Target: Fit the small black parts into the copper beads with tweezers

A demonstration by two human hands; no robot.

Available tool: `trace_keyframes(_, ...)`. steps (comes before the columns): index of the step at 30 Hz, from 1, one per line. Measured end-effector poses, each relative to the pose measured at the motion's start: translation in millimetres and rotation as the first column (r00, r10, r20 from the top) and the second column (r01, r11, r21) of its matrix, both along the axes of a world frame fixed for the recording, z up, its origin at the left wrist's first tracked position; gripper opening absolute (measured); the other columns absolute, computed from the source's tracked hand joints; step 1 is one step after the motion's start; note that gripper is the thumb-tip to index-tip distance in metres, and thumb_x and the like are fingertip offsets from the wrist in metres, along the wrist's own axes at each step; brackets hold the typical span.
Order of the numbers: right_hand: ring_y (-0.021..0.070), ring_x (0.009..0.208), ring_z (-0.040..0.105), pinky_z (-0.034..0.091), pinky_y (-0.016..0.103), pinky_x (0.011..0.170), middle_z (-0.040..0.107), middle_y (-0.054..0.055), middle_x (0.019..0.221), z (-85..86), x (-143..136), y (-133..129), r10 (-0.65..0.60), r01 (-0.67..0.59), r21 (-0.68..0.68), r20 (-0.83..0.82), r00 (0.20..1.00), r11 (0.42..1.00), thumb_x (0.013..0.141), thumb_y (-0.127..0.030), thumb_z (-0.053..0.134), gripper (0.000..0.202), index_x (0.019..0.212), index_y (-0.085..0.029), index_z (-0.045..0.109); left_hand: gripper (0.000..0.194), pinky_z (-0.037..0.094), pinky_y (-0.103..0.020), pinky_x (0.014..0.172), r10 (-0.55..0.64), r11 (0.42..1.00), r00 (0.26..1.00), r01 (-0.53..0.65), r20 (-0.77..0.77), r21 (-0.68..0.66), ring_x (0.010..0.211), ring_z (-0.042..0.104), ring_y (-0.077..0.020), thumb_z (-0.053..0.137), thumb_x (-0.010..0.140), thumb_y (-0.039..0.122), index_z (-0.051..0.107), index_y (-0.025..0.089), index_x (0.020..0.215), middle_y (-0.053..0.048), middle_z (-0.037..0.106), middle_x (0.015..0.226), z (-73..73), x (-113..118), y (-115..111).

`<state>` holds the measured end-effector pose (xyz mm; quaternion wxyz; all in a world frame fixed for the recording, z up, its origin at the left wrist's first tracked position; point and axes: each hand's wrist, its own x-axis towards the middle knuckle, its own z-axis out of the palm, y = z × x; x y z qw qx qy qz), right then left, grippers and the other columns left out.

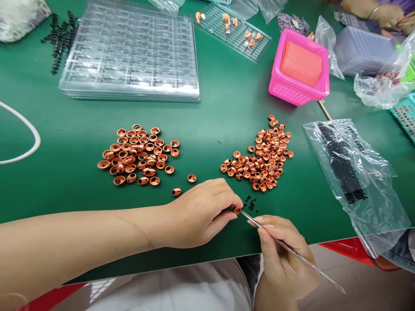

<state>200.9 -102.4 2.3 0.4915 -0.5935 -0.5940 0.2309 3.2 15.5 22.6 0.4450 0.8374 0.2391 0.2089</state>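
Between thumb and forefinger, my left hand [210, 211] pinches a small copper-coloured cup [236, 210] just above the green table. My right hand [285, 250] grips a thin metal rod-like tool [292, 250] like a pen, its tip at the copper cup. Tiny black pieces [250, 203] lie on the table right behind the tool's tip. To the left is a pile of copper cups [139, 155], several with dark spots inside. A second pile of copper cups [266, 160] lies to the right. Two single cups [191, 178] sit near my left hand.
Stacked clear plastic trays [129, 56] stand at the back left, beside black sprue-like parts [63, 41]. A pink basket [275, 82] holds a folded red cloth. On the right, a clear bag [379, 181] contains black strips. Another person's hands [389, 17] show at the far right.
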Motion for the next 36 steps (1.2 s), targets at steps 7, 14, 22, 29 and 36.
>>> trace_keyframes(7,0.0182,0.087,0.072,0.062,0.035,0.073,0.074,0.003,0.095,0.0,-5.9,1.0,-0.023,0.017,0.055,0.109,0.994,0.998,0.086,-0.01,0.064,0.022,0.101,-0.025,0.061,0.012,0.045,-0.034,0.082,0.015,1.0,1.0,-0.015,0.011,0.004,0.085,0.056,-0.0184,0.053,0.093,0.012,0.061,0.014,0.102,-0.006,0.067,0.093,-0.5,1.6,0.0)
trace_keyframes(14,0.0169,0.087,0.073,0.062,0.032,0.072,0.074,0.003,0.096,-2.6,-6.9,2.1,-0.018,0.0,0.124,0.14,0.99,0.992,0.085,-0.006,0.064,0.023,0.101,-0.022,0.061,0.012,0.046,-0.034,0.082,0.019,1.0,1.0,-0.019,0.021,0.01,0.085,0.057,-0.0182,0.054,0.092,0.012,0.062,0.012,0.101,-0.007,0.067,0.091,-0.8,2.6,0.4)
trace_keyframes(22,0.0164,0.087,0.072,0.062,0.031,0.073,0.073,0.003,0.098,-1.1,-11.4,2.6,-0.014,-0.013,0.166,0.16,0.987,0.986,0.081,-0.002,0.066,0.031,0.104,-0.022,0.063,0.012,0.046,-0.034,0.081,0.025,0.999,1.0,-0.025,0.01,0.021,0.085,0.057,-0.0189,0.053,0.092,0.011,0.062,0.012,0.1,-0.007,0.068,0.092,-2.0,2.8,1.1)
trace_keyframes(29,0.017,0.089,0.072,0.063,0.032,0.074,0.073,0.004,0.098,-1.8,-9.0,1.6,0.009,-0.055,0.188,0.237,0.971,0.981,0.082,-0.004,0.067,0.029,0.105,-0.022,0.063,0.013,0.046,-0.035,0.082,0.014,1.0,1.0,-0.015,0.011,0.02,0.086,0.057,-0.0195,0.052,0.093,0.012,0.063,0.011,0.101,-0.008,0.068,0.093,-2.1,2.2,0.7)
trace_keyframes(36,0.0174,0.089,0.072,0.063,0.033,0.075,0.073,0.004,0.098,-1.8,-9.2,-0.5,-0.003,-0.049,0.192,0.261,0.965,0.98,0.082,-0.005,0.068,0.029,0.105,-0.022,0.062,0.014,0.046,-0.035,0.082,0.007,0.999,1.0,-0.008,0.002,0.032,0.086,0.056,-0.0194,0.05,0.094,0.011,0.063,0.01,0.102,-0.008,0.067,0.093,-2.0,2.1,2.1)
